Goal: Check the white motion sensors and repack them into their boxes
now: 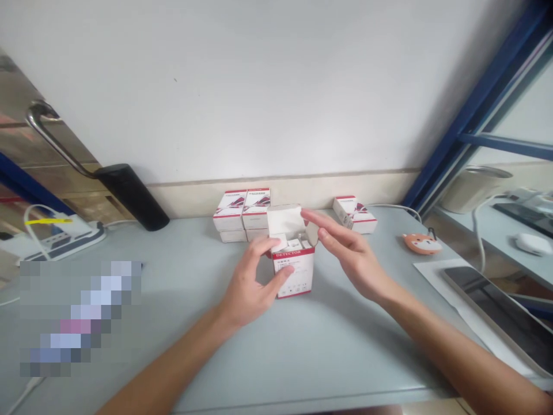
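Observation:
A white and red cardboard box (pixel 298 276) marked DETECTOR stands upright on the grey table, its top open and the lid flap (pixel 285 221) raised at the back. White pieces show inside, too small to name. My left hand (pixel 248 282) grips the box's left side, thumb on the front face and fingers at the upper left edge. Fingers extended, my right hand (pixel 352 256) is at the upper right, its fingertips by the lid and the right side flap.
Stacked similar boxes (pixel 242 210) stand behind to the left; another box (pixel 355 214) is behind to the right. An orange animal-face pouch (pixel 422 243) and a dark phone-like device (pixel 496 311) lie right. A black cylinder (pixel 132 196) and a power strip (pixel 60 239) are left.

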Demonstrator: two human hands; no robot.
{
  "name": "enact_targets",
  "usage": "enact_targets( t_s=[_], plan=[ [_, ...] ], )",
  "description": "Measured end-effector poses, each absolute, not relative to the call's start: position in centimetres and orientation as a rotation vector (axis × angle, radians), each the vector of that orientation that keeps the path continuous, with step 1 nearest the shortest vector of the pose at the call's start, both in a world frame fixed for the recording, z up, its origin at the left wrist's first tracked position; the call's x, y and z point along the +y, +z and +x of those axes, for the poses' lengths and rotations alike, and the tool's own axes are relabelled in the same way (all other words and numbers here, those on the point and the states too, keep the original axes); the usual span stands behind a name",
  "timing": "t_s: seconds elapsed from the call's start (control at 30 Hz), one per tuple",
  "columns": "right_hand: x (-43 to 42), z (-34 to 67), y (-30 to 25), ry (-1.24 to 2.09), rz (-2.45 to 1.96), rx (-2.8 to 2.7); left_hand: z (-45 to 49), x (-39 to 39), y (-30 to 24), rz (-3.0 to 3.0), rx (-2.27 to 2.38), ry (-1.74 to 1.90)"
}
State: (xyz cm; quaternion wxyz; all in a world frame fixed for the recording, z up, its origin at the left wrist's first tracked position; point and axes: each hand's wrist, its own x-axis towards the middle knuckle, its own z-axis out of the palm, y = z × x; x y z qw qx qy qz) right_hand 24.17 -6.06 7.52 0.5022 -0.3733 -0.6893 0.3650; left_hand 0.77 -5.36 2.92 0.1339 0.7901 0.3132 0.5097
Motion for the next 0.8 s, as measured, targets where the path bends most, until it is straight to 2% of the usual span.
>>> enact_targets(
  t_s=[0.17,0.23,0.57,0.8],
  plan=[
    [-6.4,23.5,7.8,1.345,-0.784,-1.404,0.9,-5.3,2.4,2.386,0.776,1.509],
    [-6.6,23.3,7.8,1.414,-0.767,-1.368,1.0,-5.4,2.4,2.375,0.785,1.513],
    [-7.0,23.3,7.4,0.740,-0.646,-1.822,1.8,-5.6,1.9,2.146,0.797,1.597],
    [-6.9,23.3,7.7,0.662,-0.701,-1.841,1.3,-5.5,2.9,2.387,0.727,1.479]
  ],
)
